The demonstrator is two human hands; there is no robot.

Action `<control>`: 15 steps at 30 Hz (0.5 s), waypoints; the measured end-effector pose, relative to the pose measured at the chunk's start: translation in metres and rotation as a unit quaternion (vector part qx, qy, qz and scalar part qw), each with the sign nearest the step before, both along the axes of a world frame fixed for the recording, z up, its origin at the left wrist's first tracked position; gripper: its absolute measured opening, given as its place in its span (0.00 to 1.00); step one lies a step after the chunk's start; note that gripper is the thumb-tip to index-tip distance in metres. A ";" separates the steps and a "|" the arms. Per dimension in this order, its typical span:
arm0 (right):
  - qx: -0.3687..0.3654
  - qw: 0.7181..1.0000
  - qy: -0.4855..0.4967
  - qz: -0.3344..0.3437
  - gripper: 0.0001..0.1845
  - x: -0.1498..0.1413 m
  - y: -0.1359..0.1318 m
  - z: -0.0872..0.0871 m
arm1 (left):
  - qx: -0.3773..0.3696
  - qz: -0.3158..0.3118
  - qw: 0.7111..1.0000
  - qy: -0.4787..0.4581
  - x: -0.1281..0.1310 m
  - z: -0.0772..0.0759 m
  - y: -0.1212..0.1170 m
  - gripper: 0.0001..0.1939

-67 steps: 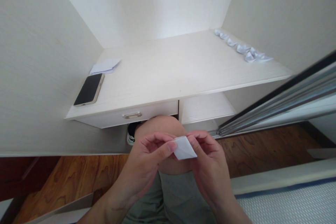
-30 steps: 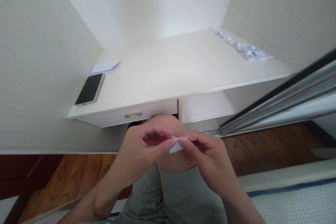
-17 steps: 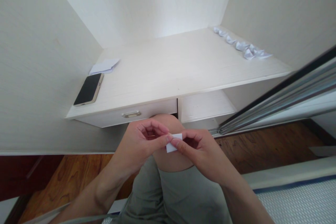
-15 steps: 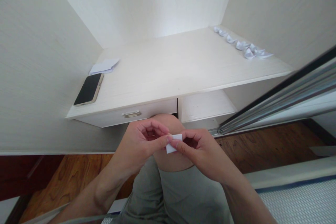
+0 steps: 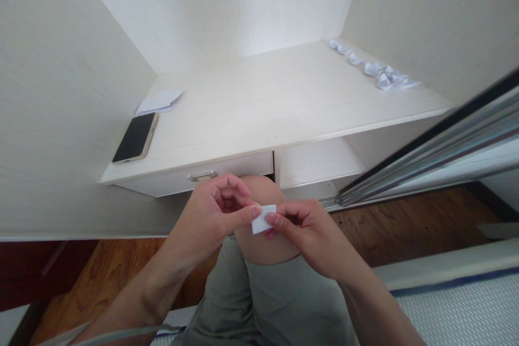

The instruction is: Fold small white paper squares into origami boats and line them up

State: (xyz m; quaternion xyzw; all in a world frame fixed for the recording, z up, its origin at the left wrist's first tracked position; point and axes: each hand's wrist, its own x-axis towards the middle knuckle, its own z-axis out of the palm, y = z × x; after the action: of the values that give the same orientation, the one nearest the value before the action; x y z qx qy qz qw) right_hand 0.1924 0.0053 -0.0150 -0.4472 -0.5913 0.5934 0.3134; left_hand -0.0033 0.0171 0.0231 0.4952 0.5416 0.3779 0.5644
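Observation:
A small folded white paper piece (image 5: 263, 218) is pinched between both my hands, above my bare knee (image 5: 263, 243). My left hand (image 5: 211, 216) grips its left edge with thumb and curled fingers. My right hand (image 5: 308, 230) pinches its right edge from the other side. Both hands hover just in front of the pale wooden desk (image 5: 284, 108), below its front edge and near the drawer handle (image 5: 201, 177).
A dark phone (image 5: 135, 138) lies at the desk's left, with white paper sheets (image 5: 159, 101) behind it. Several folded white paper pieces (image 5: 375, 71) line the desk's right rear. A sliding door rail (image 5: 425, 157) runs at right. Wood floor lies below.
The paper went from a wider pointed shape to a smaller rectangular fold. Both hands drifted slightly left and up, staying pinched on it.

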 end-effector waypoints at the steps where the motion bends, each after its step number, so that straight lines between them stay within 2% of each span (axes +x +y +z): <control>1: 0.011 1.000 -0.011 -0.002 0.17 0.000 -0.001 0.000 | -0.007 -0.015 1.000 0.002 -0.001 0.000 0.001 0.12; 9: 0.062 0.995 -0.074 0.003 0.17 -0.004 -0.006 0.000 | -0.075 -0.072 0.995 0.005 -0.010 -0.001 0.005 0.12; 15: 0.064 0.996 -0.058 0.019 0.19 -0.005 -0.005 0.002 | -0.037 -0.046 0.998 0.000 -0.013 -0.004 0.004 0.10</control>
State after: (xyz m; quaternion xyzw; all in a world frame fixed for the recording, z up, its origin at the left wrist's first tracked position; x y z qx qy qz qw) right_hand 0.1877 0.0001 -0.0129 -0.4487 -0.6537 0.5328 0.2957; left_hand -0.0163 0.0210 0.0194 0.4981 0.5320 0.3312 0.5993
